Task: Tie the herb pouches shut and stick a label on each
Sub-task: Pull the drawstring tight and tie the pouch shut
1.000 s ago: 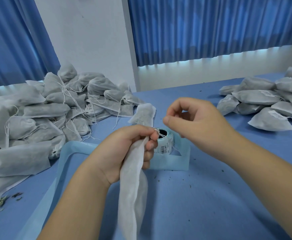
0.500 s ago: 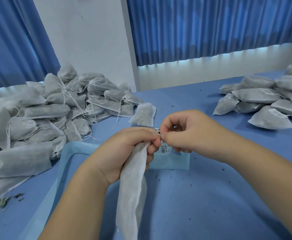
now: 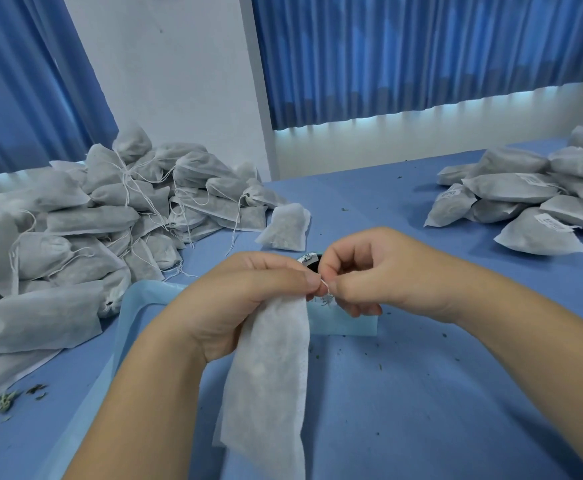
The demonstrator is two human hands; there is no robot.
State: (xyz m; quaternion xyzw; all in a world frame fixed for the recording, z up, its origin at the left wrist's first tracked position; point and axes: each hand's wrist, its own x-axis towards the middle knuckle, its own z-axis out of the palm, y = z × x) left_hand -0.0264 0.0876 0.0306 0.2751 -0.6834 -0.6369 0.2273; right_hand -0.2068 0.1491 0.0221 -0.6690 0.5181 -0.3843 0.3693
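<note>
A long white herb pouch (image 3: 269, 375) hangs down over the blue table, and my left hand (image 3: 248, 299) grips its gathered neck. Right beside it, my right hand (image 3: 369, 271) pinches the pouch's thin white drawstring (image 3: 325, 285) between thumb and forefinger, close against the left thumb. A roll of printed labels (image 3: 309, 261) stands just behind both hands, mostly hidden by them.
A big heap of unlabelled pouches with loose strings (image 3: 85, 230) fills the left side. One single pouch (image 3: 284, 226) lies behind my hands. Labelled pouches (image 3: 532, 202) are stacked at the right. A light blue tray (image 3: 137, 306) lies under my left forearm. Herb crumbs dot the table (image 3: 421, 393).
My right hand came in from the upper right to the pouch's neck and now pinches the string beside my left thumb. The left hand kept its grip and the pouch barely moved.
</note>
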